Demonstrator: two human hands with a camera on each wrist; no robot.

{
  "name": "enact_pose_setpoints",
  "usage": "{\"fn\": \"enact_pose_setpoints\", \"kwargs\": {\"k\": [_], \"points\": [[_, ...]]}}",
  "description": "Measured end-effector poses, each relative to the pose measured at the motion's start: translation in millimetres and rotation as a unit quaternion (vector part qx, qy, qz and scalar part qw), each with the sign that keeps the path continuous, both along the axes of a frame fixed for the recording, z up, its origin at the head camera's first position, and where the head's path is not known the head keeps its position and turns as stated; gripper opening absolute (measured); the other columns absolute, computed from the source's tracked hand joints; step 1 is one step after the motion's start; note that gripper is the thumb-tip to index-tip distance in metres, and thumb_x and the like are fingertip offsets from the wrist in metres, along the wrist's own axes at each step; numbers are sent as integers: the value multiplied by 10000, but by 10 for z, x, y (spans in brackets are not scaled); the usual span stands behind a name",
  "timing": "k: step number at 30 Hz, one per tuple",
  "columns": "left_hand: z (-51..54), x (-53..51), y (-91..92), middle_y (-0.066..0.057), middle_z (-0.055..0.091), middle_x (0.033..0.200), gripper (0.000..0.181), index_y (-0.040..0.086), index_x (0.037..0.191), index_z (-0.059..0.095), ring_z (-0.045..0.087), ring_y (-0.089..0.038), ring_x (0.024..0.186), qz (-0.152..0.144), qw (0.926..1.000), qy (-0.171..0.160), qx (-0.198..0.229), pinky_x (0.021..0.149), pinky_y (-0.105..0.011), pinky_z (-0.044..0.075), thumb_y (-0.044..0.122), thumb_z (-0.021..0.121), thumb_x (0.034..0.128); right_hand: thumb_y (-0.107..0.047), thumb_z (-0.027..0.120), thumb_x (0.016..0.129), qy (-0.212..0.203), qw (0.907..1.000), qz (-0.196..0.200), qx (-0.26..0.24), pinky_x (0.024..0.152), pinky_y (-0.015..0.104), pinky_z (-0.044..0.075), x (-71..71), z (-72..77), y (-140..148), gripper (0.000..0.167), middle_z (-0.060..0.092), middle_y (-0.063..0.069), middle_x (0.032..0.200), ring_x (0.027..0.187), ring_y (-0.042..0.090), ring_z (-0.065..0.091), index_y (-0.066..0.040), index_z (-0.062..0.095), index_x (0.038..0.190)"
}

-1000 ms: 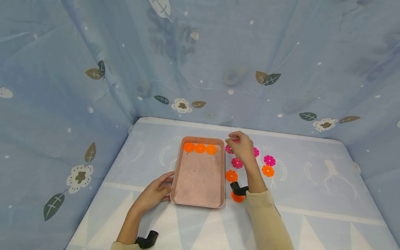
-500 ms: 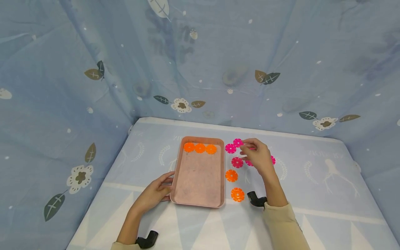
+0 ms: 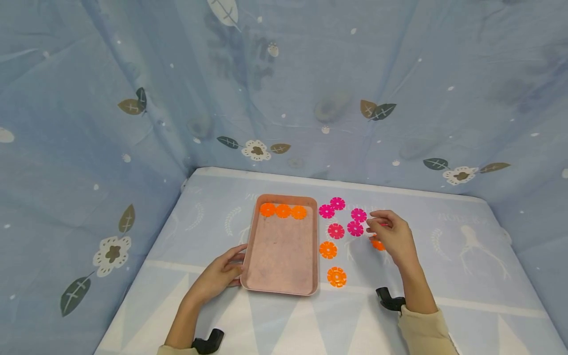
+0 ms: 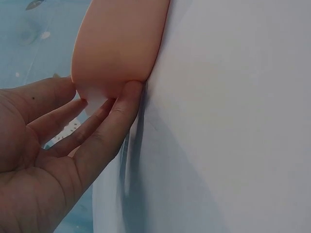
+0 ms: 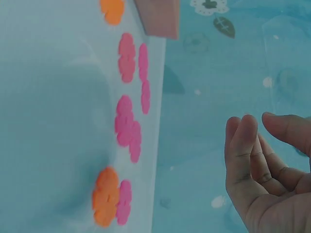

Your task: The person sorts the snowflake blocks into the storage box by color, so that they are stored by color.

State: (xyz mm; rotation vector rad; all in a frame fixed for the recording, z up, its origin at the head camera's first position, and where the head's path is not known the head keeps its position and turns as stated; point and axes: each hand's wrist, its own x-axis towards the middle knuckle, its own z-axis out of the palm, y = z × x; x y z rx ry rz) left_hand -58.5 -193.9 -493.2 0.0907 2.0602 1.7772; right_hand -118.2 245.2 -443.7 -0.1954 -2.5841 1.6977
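Note:
A shallow pink tray (image 3: 281, 256) lies mid-table in the head view. Three orange notched plastic discs (image 3: 283, 211) form a row inside its far end. My left hand (image 3: 217, 276) rests its fingertips against the tray's left side; the left wrist view shows the fingers (image 4: 109, 124) extended, touching the tray's outer wall (image 4: 119, 48). To the right of the tray my right hand (image 3: 394, 236) hovers above the table, fingers loosely bent, a gap between thumb and fingertips in the right wrist view. Under it an orange disc (image 3: 378, 244) and a pink disc (image 5: 124, 202) are partly hidden.
Between tray and right hand lie several pink discs (image 3: 336, 230), some touching. Two more orange discs (image 3: 337, 277) are nearer the front. A blue curtain (image 3: 284, 88) stands behind the table (image 3: 466, 276). Black wrist mounts (image 3: 390, 300) project from both wrists.
My right hand has moved to the right and nearer, from beside the tray's far right corner to the rightmost discs, uncovering pink discs. The left hand and tray stay in place.

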Motion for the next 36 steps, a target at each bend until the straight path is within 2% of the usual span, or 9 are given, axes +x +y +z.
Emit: {"fn": "enact_pose_setpoints", "kwargs": {"k": [6, 13, 19, 25, 31, 36], "points": [[19, 14, 11, -280, 435, 1446, 557, 88, 1539, 375, 574, -394, 1198, 11, 10000, -33, 62, 843, -434, 576, 31, 564, 1019, -267, 631, 1006, -107, 9996, -241, 63, 754, 273, 586, 90, -108, 215, 409, 655, 228, 1123, 962, 356, 685, 34, 590, 1280], [7, 16, 10, -275, 443, 1439, 556, 91, 1539, 376, 577, -390, 1194, 31, 10000, -38, 20, 840, -429, 577, 25, 560, 1019, -246, 626, 1009, -401, 9975, -567, 142, 719, 244, 582, 172, -245, 401, 430, 630, 250, 1137, 913, 245, 688, 45, 567, 1320], [2, 15, 2, -276, 438, 1444, 557, 93, 1540, 375, 570, -396, 1203, 58, 10000, -34, 43, 839, -429, 578, 28, 562, 1019, -255, 648, 997, -514, 9968, -585, 175, 713, 260, 585, 195, -301, 471, 439, 640, 246, 1132, 874, 195, 693, 44, 574, 1310], [-14, 11, 1, -269, 446, 1439, 557, 97, 1539, 378, 573, -393, 1201, 58, 10000, -5, 31, 835, -425, 579, 35, 566, 1018, -264, 651, 995, -752, 9942, -730, 226, 702, 259, 580, 176, -374, 488, 430, 657, 185, 1069, 871, 215, 675, 37, 578, 1293], [-13, 9, 8, -271, 447, 1438, 551, 94, 1538, 379, 580, -391, 1192, 42, 10000, 15, 39, 837, -427, 579, 30, 558, 1020, -233, 664, 977, -1004, 9917, -547, 586, 739, 242, 534, 131, -469, 530, 439, 629, 176, 1079, 906, 267, 617, 49, 569, 1298], [-3, 6, 14, -272, 448, 1437, 549, 90, 1538, 378, 580, -391, 1192, 56, 10000, 7, 58, 841, -433, 577, 21, 548, 1021, -243, 696, 945, -1226, 9872, -273, 979, 863, 402, 508, 82, -551, 565, 486, 583, 241, 1163, 1034, 354, 555, 52, 555, 1304]]}}
